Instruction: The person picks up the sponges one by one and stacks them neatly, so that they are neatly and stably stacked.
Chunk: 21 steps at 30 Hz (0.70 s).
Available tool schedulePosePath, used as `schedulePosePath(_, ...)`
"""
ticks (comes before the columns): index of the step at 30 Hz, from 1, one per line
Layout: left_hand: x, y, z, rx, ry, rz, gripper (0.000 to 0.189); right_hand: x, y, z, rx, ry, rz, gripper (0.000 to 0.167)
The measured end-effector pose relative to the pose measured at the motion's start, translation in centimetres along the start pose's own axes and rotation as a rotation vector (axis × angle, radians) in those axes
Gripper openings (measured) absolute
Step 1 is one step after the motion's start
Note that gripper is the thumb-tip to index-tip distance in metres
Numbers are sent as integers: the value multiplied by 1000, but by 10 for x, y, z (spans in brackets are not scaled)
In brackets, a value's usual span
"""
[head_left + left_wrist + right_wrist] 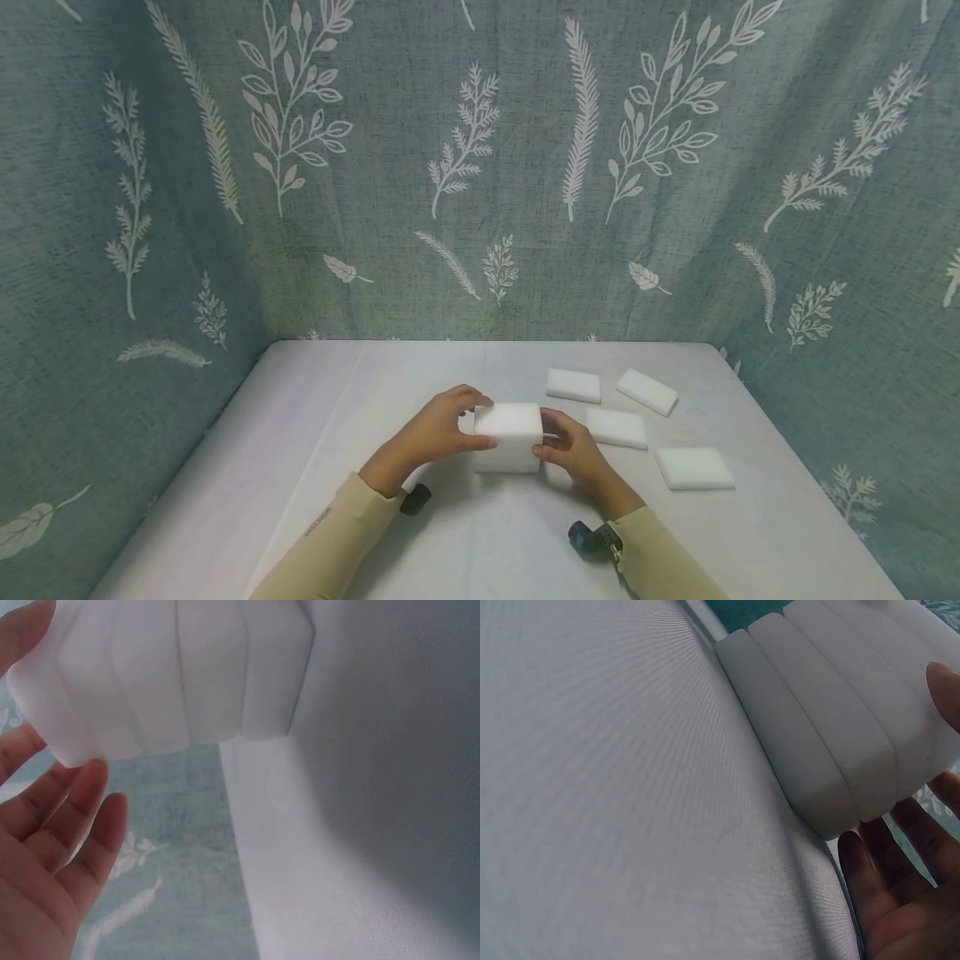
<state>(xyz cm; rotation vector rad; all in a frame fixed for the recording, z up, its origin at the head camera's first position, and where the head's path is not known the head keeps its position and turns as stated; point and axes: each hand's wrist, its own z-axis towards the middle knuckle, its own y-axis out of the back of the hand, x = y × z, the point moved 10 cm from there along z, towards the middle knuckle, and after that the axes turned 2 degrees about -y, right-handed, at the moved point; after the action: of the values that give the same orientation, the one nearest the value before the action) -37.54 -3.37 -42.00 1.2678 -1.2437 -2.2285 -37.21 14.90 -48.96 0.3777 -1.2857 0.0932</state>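
A stack of white slabs stands on the white table between the two hands. The left hand grips its upper end, the thumb at the near side and the fingers at the far side. The right hand holds the side opposite the left, its thumb on the near face and its fingers reaching behind.

From the head, the stack reads almost as one block; the left wrist view shows the seams between several slabs, and the left fingers spread at the top slab's edge. The right wrist view shows what the head view hides: the right fingertips at the stack's lower far edge.

Only the head view takes in the four loose slabs lying to the right of and beyond the right hand, the nearest just beside its fingers.
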Motion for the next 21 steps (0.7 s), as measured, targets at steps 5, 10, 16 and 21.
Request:
schedulePosePath(5,1,0,0,-5,-1,10,61,3,-1,0,0,35,-30,63)
schedulePosePath(10,-1,0,-1,-10,-2,18,61,0,0,0,5,-4,-15,65)
schedulePosePath(16,-2,0,-1,-18,-10,21,60,0,-2,1,15,-24,-11,64)
schedulePosePath(21,-3,0,0,-26,-41,23,60,1,-1,1,13,-40,3,69)
